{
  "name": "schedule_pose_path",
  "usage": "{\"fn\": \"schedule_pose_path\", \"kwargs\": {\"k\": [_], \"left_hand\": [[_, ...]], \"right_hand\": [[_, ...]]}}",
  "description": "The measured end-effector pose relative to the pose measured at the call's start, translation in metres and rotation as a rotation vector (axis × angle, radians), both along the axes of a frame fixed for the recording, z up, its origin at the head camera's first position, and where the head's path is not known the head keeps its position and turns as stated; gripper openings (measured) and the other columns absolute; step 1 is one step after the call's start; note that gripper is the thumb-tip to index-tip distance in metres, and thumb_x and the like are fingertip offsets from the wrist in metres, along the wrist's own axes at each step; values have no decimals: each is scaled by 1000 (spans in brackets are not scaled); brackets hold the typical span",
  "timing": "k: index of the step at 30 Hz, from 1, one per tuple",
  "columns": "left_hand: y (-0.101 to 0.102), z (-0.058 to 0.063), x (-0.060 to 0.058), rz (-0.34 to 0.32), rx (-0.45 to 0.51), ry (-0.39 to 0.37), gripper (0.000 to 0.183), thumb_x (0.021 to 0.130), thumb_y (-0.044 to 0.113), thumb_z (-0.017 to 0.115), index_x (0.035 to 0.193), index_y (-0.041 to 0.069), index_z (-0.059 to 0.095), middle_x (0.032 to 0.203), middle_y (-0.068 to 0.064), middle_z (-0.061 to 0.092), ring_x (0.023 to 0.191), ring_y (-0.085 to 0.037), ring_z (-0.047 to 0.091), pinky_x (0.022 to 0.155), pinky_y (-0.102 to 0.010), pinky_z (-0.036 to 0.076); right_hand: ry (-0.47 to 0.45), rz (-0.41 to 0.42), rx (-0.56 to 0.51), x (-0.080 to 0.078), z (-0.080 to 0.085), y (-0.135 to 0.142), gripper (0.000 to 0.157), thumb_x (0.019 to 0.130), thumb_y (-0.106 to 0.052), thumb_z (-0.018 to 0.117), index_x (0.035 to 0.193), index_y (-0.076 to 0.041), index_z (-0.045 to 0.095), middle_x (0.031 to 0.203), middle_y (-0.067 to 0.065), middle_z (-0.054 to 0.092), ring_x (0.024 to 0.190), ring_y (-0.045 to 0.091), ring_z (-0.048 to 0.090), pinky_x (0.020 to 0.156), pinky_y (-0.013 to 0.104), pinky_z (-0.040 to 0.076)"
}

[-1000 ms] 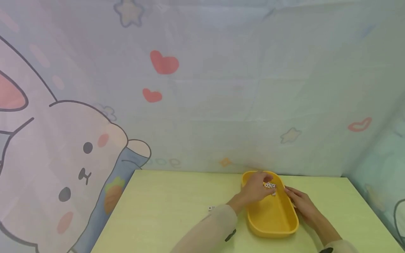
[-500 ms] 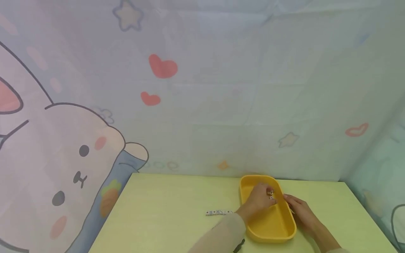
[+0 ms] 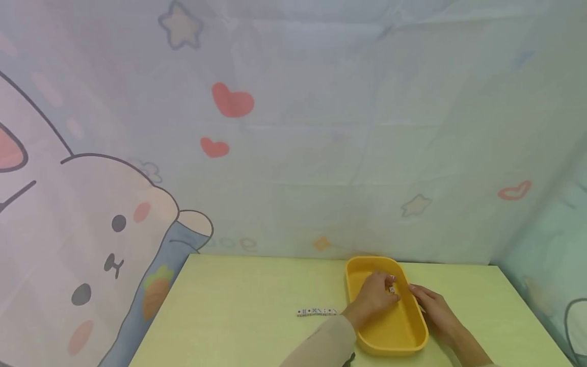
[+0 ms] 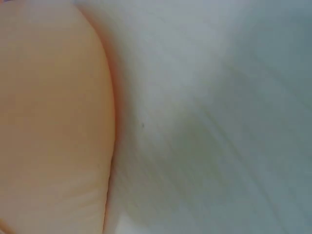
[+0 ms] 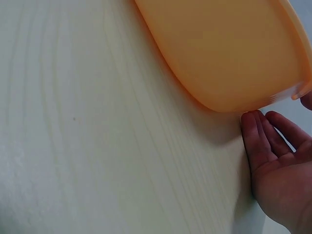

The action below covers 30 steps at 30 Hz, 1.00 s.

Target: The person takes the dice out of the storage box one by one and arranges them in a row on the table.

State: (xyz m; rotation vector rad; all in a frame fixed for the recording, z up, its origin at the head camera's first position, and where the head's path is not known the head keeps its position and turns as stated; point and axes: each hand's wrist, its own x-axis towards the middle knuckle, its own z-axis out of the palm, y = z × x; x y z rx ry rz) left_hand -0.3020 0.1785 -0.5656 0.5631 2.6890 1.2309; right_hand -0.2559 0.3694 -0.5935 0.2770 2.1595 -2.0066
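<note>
A yellow tray point(image 3: 391, 334) with rounded corners stands on the table toward the right. Inside it is my left hand point(image 3: 370, 297), its fingers and thumb curved around small white dice point(image 3: 392, 289) near the tray's right wall. The hand's back hides part of them. My right hand point(image 3: 434, 310) holds the tray from outside on its right. In the right wrist view, that hand's fingers point(image 5: 258, 134) reach the tray's underside, and one digit is at the rim. The left wrist view shows mostly a sleeve point(image 4: 53, 117).
Left of the tray, a straight row of several white dice point(image 3: 316, 311) lies on the pale yellow table point(image 3: 238, 300), close to the left forearm. A printed cloth backdrop point(image 3: 293, 153) hangs behind the table's back edge. A dark cable point(image 3: 567, 326) hangs at far right.
My left hand has moved lower within the tray, and fewer dice show beside its fingers. More of the dice row shows left of the forearm. The right hand stays at the tray's side.
</note>
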Motion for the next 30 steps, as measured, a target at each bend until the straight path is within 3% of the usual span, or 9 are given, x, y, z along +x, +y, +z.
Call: {"fn": "schedule_pose_path", "kwargs": {"k": [5, 9, 13, 23, 30], "left_hand": [[-1, 3, 3, -47, -75, 36, 43, 87, 24, 88, 126, 13, 72, 102, 11, 61, 89, -1, 55, 87, -17, 50], [-3, 6, 4, -101, -199, 133, 33, 87, 25, 88, 114, 14, 73, 100, 11, 61, 94, -2, 57, 90, -16, 48], [-4, 8, 3, -142, -287, 182, 27, 88, 27, 88, 108, 19, 71, 97, 13, 60, 94, -1, 56, 89, -15, 47], [-1, 8, 6, -151, -338, 148, 21, 90, 29, 85, 107, 25, 74, 100, 17, 62, 93, 0, 56, 89, -16, 47], [-1, 11, 5, -170, -290, 119, 13, 93, 23, 82, 103, 23, 75, 90, 17, 63, 83, 0, 54, 79, -14, 47]], "right_hand": [[7, -2, 3, 2, 3, -3, 75, 111, -48, 51, 156, 11, 38, 160, 25, 44, 117, 7, 62, 97, 34, 58], [17, 7, -6, 2, 7, -6, 75, 111, -48, 51, 157, 10, 38, 160, 25, 44, 118, 8, 62, 97, 34, 58], [18, 10, -17, 0, 9, -7, 75, 111, -49, 51, 158, 9, 37, 160, 25, 43, 117, 9, 63, 97, 36, 58], [16, 37, -11, 2, 9, -6, 74, 112, -49, 49, 159, 8, 36, 160, 24, 44, 121, 14, 63, 97, 37, 58], [21, 32, -15, 2, 12, -4, 76, 111, -51, 50, 157, 8, 38, 162, 25, 40, 120, 8, 61, 98, 35, 57]]}}
